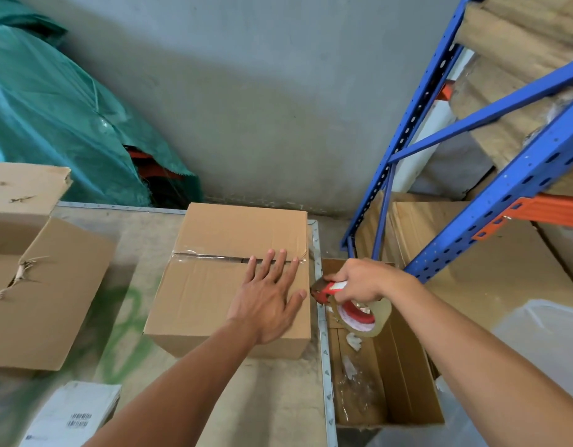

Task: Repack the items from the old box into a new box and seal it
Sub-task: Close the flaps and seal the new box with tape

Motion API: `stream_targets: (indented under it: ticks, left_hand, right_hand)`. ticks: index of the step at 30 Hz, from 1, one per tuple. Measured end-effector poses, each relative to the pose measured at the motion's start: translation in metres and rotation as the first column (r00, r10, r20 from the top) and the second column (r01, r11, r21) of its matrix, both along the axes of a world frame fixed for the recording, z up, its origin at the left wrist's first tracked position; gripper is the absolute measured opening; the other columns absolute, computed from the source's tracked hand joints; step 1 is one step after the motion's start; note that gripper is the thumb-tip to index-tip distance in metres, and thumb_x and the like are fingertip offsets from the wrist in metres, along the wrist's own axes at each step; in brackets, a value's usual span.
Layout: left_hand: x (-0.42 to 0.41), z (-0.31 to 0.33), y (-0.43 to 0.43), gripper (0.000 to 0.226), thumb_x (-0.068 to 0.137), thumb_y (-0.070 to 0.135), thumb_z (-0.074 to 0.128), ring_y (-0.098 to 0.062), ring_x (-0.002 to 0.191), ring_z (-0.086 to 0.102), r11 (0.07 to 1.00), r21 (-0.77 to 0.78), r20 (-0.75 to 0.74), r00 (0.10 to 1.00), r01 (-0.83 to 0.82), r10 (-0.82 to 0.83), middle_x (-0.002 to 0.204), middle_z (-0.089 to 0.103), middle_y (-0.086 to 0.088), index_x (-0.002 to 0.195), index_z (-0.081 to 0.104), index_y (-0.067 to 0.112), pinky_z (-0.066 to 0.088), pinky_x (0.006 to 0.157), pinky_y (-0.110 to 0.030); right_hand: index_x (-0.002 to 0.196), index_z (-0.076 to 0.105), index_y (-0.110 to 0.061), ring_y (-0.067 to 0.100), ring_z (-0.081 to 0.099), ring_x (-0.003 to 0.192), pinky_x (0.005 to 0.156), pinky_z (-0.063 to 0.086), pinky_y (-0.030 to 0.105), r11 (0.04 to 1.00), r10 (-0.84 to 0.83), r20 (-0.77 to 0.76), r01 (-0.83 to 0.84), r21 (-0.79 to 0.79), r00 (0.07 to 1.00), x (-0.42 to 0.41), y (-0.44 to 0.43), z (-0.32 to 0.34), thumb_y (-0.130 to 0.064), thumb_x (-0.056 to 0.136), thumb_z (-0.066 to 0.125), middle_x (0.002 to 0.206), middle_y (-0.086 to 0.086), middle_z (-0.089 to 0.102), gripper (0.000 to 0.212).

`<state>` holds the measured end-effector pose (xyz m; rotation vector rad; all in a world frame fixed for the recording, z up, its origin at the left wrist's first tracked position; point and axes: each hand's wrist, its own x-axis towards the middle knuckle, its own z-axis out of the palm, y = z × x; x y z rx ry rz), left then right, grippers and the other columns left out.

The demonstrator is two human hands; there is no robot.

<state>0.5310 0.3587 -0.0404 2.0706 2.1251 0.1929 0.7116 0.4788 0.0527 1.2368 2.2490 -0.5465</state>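
Left hand point(272, 295) flat on taped box point(214, 285), right hand point(359, 282) gripping tape dispenser point(352, 309) past table edge point(322, 333)

No legible text, barcode label point(80, 420) on white parcel point(59, 404) blurred, green spray marks point(130, 317) on table point(272, 398) unreadable

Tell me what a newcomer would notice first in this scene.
The cardboard box in the middle of the table, clear tape along its seam, draws the eye, with the left hand lying flat on its top. Just past the table's right edge, the right hand grips a red tape dispenser above an open carton. A blue shelving rack rises on the right.
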Motion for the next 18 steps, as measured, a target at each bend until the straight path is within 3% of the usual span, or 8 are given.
stream_targets:
  ticks: [2,5,8,14,18]
  left_hand:
    - [-0.001,0.001,0.000,0.070,0.100,0.065,0.003,-0.019,0.151,-0.023,1.000,-0.005,0.007,1.000,0.002,-0.002,0.168,-0.013,0.000,0.160,-0.006,0.032,-0.013,0.124,-0.044]
    - [-0.004,0.006,-0.002,0.073,0.100,0.066,0.008,-0.023,0.153,-0.018,1.000,0.004,0.041,0.999,0.001,-0.001,0.166,-0.015,-0.006,0.162,-0.002,0.028,-0.009,0.125,-0.042]
    - [-0.013,0.009,-0.006,0.072,0.101,0.061,0.015,-0.024,0.156,-0.008,1.000,-0.005,0.036,0.999,0.006,-0.006,0.169,-0.002,-0.007,0.162,0.006,0.023,-0.006,0.126,-0.044]
    - [-0.051,0.012,-0.034,0.073,0.100,0.061,0.015,-0.032,0.156,-0.002,0.997,-0.024,0.020,0.997,-0.069,0.070,0.170,0.005,-0.011,0.162,0.010,0.023,0.001,0.125,-0.052]
    - [-0.071,0.009,-0.055,0.078,0.097,0.069,0.012,-0.030,0.156,-0.009,0.994,-0.061,-0.016,0.996,-0.088,0.087,0.170,-0.004,-0.007,0.162,0.004,0.027,-0.005,0.123,-0.058]
  right_hand:
    - [0.147,0.051,-0.039,0.014,0.050,0.060,0.050,0.036,0.026,0.998,-0.055,-0.051,0.055,0.010,0.997,-0.002,-0.011,0.000,-0.038,0.089,0.064,0.082,-0.005,0.058,0.059]
    - [0.151,0.047,-0.037,0.013,0.057,0.067,0.053,0.040,0.025,0.983,-0.184,-0.150,0.184,-0.017,0.971,-0.001,-0.023,-0.001,-0.034,0.089,0.065,0.109,0.000,0.065,0.065]
    - [0.156,0.039,-0.033,0.011,0.057,0.067,0.050,0.041,0.022,0.964,-0.266,-0.224,0.265,-0.035,0.937,0.002,-0.037,0.000,-0.030,0.090,0.067,0.125,0.002,0.060,0.072]
    - [0.158,0.033,-0.029,0.009,0.056,0.070,0.052,0.041,0.021,0.914,-0.405,-0.282,0.396,-0.090,0.870,0.006,-0.067,-0.004,-0.027,0.091,0.069,0.126,0.000,0.058,0.076]
    - [0.135,0.040,-0.026,0.012,0.059,0.071,0.056,0.044,0.025,0.829,-0.559,-0.295,0.530,-0.180,0.775,0.012,-0.095,-0.016,-0.033,0.093,0.068,0.102,0.001,0.062,0.051]
